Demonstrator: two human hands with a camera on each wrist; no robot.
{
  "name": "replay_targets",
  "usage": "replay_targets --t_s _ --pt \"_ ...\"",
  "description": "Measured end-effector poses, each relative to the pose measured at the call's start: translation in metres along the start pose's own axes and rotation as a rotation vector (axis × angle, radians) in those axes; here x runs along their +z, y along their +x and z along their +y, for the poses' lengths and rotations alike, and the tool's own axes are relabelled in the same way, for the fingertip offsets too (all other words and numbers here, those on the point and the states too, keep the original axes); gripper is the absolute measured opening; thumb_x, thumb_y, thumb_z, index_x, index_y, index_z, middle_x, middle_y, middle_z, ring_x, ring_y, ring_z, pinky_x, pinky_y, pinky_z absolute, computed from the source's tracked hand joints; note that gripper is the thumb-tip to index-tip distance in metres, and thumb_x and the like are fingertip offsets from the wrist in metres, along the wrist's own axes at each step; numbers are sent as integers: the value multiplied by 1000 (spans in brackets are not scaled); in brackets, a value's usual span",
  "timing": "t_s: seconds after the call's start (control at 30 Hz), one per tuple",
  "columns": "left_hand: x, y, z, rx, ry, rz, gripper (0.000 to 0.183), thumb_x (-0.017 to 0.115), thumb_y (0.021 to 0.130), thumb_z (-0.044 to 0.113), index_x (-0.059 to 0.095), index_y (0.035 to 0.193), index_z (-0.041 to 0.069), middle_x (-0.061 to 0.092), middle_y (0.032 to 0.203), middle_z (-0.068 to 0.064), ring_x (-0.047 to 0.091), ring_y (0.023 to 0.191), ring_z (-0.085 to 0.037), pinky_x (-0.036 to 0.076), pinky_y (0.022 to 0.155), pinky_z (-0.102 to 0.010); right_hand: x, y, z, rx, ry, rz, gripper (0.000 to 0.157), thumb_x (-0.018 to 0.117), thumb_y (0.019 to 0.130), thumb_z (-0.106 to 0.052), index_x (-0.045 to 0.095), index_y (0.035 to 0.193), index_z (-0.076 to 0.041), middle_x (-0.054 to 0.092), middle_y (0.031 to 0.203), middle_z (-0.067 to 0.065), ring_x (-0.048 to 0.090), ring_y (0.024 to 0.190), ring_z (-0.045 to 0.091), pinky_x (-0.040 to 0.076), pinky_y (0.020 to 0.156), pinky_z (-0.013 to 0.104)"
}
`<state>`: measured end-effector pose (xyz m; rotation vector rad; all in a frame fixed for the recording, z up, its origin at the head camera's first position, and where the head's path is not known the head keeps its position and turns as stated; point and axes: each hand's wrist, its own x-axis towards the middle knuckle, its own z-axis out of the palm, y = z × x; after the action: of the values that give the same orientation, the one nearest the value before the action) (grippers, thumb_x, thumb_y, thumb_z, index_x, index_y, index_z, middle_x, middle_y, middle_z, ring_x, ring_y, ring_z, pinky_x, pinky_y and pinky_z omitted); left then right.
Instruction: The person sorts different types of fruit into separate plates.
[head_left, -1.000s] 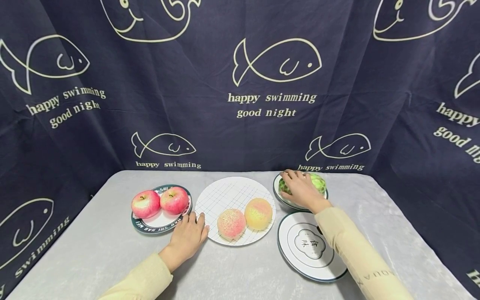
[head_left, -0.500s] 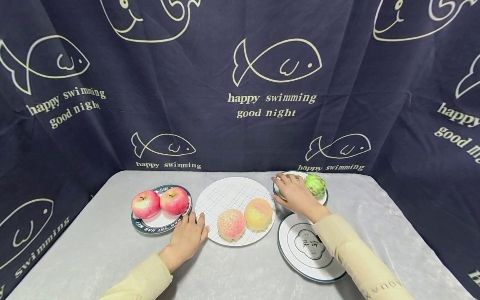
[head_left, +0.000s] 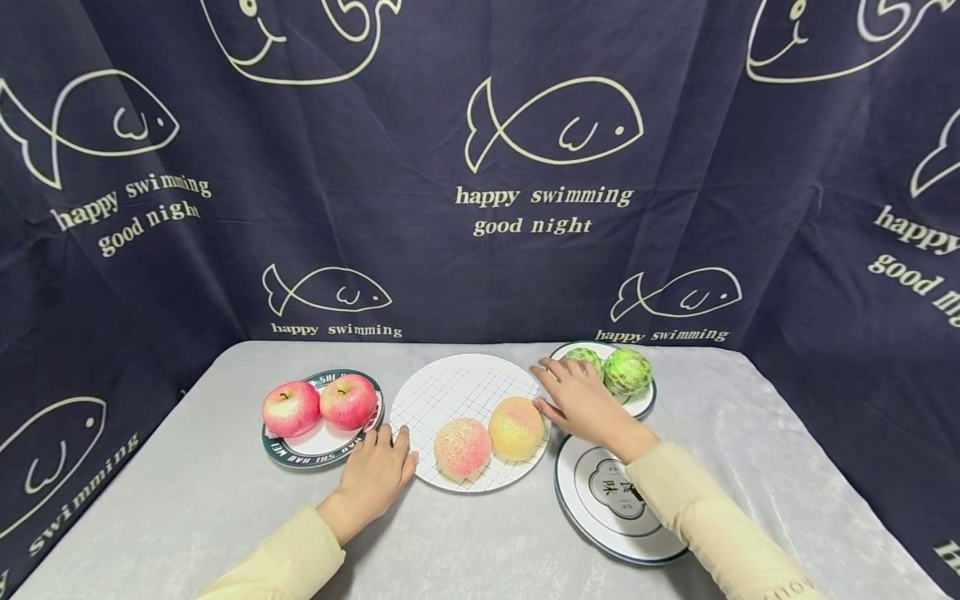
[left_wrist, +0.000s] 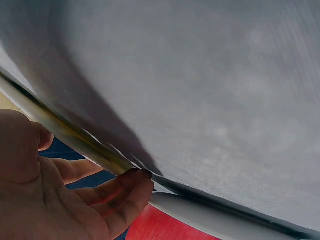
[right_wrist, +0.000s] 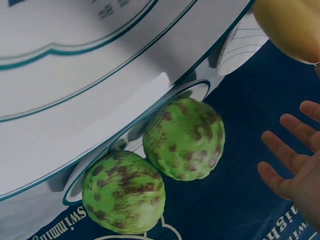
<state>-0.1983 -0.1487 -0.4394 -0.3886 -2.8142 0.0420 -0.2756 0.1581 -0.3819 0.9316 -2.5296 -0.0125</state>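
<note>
My right hand (head_left: 585, 404), fingers spread and holding nothing, hovers between the round white grid plate (head_left: 442, 387) and a smaller rimmed dish (head_left: 637, 407) at the back right. In that dish sit two green custard apples (head_left: 628, 372) with brown blotches; the hand partly covers the left one in the head view. The right wrist view shows both custard apples (right_wrist: 185, 140) apart from the fingers (right_wrist: 280, 150). Two peaches (head_left: 463, 448) lie on the grid plate. My left hand (head_left: 373, 479) rests with relaxed fingers between that plate and an oval plate (head_left: 300, 458) bearing two red apples (head_left: 348, 402).
A larger white plate (head_left: 600, 508) with printed characters lies at the front right, partly under the right sleeve (head_left: 705, 508). A pale grey cloth (head_left: 465, 550) covers the table. A dark blue fish-print curtain (head_left: 480, 275) encloses the back and sides.
My right hand has come off the custard apples and moved left toward the grid plate, uncovering more of the fruit. The left hand has stayed put.
</note>
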Motion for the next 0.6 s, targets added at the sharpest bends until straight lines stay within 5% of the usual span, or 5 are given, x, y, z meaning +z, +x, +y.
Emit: replay_targets --t_s 0.6 --pt "1 0 -1 1 2 -16 41 48 91 32 55 117 0 54 99 -20 54 91 -34 47 74 -45 -7 0 -30 -73 85 21 43 54 89 -38 54 123 -11 56 121 8 51 110 28 36 94 48"
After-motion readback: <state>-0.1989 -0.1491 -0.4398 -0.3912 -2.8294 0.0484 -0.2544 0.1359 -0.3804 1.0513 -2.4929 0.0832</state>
